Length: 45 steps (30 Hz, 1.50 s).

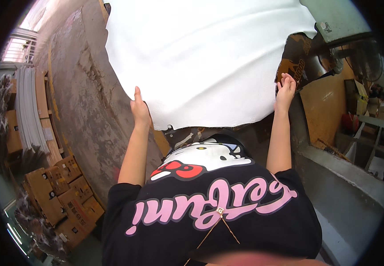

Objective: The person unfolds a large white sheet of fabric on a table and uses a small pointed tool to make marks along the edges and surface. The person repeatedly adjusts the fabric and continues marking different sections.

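A large white leather hide (201, 57) with an uneven, ragged outline lies spread in front of me. At its near left edge, my left hand (139, 110) is closed on the hide, thumb on top and the other fingers hidden underneath. My right hand (285, 92) is at the right edge, fingers curled together with the thumb against the hide's border. Slight creases run across the hide toward the right. Beneath it, part of a dark printed board (305, 60) shows on the right.
Cardboard boxes (74, 210) are stacked at the lower left, with long grey sheets (30, 106) standing beyond them. Worn concrete floor (85, 88) runs along the left. On the right are a brown wooden panel (325, 102), a metal machine part (360, 57) and a grey ledge (342, 173).
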Available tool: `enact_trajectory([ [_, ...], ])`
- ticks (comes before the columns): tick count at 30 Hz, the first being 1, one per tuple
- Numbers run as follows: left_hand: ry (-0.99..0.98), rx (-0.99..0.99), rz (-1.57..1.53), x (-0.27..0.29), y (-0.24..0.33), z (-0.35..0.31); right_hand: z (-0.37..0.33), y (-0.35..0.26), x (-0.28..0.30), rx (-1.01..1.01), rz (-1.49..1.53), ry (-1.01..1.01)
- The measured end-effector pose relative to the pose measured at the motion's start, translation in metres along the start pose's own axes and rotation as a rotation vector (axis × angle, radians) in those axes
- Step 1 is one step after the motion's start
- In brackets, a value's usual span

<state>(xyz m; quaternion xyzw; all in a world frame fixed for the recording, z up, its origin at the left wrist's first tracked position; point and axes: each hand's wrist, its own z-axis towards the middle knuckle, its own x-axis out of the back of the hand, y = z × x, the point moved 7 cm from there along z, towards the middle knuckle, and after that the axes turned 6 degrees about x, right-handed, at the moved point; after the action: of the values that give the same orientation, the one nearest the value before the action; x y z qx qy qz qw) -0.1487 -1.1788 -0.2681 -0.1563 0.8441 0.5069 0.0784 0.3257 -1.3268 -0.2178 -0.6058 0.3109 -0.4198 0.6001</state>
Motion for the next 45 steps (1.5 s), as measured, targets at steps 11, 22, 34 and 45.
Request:
enact_trajectory([
  [11,0.299,-0.08,0.29,-0.028,0.016,-0.037,0.148,0.006,-0.054,0.489,-0.598,-0.115],
  [22,0.347,-0.252,0.882,-0.116,-0.042,-0.102,0.266,-0.007,0.044,0.543,-0.909,0.176],
  [34,0.655,-0.522,1.205,-0.075,-0.012,-0.073,0.007,-0.045,-0.374,0.283,0.342,-1.268],
  [45,0.651,-0.526,1.183,-0.074,-0.01,-0.071,-0.096,-0.05,-0.477,0.721,0.064,-1.282],
])
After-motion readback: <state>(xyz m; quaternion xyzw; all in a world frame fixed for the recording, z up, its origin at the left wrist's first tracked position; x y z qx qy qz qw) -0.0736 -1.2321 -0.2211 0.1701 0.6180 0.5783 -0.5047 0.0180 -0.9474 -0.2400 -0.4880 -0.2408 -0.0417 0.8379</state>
